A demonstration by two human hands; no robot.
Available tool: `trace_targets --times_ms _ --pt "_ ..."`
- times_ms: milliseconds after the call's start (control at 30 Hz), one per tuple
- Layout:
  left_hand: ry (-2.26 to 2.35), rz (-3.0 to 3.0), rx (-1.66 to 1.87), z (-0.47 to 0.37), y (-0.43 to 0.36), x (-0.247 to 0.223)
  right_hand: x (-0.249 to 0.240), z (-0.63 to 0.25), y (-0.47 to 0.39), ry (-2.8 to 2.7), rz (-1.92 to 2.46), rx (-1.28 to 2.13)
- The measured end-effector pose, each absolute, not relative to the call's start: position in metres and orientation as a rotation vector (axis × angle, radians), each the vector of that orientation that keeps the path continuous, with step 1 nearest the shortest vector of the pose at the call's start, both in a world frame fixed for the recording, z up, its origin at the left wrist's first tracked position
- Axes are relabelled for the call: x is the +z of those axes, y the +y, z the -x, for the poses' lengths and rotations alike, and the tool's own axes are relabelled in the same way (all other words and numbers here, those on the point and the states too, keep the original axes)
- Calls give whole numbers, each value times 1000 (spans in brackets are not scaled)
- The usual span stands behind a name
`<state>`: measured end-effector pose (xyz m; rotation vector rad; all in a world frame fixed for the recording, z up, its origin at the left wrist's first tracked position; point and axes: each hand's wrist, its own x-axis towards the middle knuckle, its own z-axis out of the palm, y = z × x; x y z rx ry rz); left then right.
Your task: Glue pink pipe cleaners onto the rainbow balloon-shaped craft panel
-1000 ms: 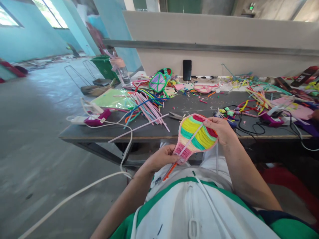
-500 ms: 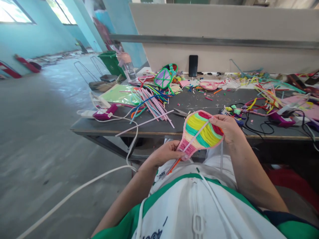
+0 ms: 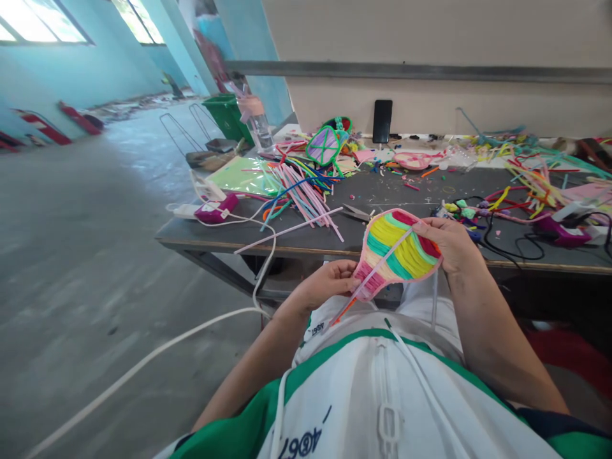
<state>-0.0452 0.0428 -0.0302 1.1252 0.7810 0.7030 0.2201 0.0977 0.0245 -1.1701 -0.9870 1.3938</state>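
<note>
Between my hands, over my lap at the table's front edge, is a striped pipe-cleaner craft point(image 3: 400, 252), shaped like a hot-air balloon with a pink rim. Its bands are dark red, yellow, teal, cream and pink. A pale pink pipe cleaner point(image 3: 382, 260) lies lengthwise across its face. My left hand point(image 3: 335, 280) is closed on the narrow end, thumb on the front. My right hand point(image 3: 442, 239) pinches the wide end, its thumb near the top of the pale strip. An orange strip point(image 3: 345, 311) sticks out below the narrow end.
Scissors point(image 3: 356, 212) and a bundle of pipe cleaners point(image 3: 308, 191) lie on the dark table point(image 3: 215, 239). Purple glue guns point(image 3: 217, 208) rest at both sides, with cords trailing. A phone point(image 3: 382, 121) leans on the back panel. A bottle point(image 3: 258, 124) stands back left.
The view has shifted slightly, so the scene sits further right. My left thumb has slid off the strip toward the narrow end's edge. My right hand keeps its pinch.
</note>
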Motion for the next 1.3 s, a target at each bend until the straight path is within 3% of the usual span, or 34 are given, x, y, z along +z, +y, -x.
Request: trace_targets --times_ms 867,1300 --pt "799 -1210 666 41 43 -34 23 -218 97 -1022 1196 1368" --pt "781 -1024 1080 1 90 8 24 -197 86 -1092 1201 1399"
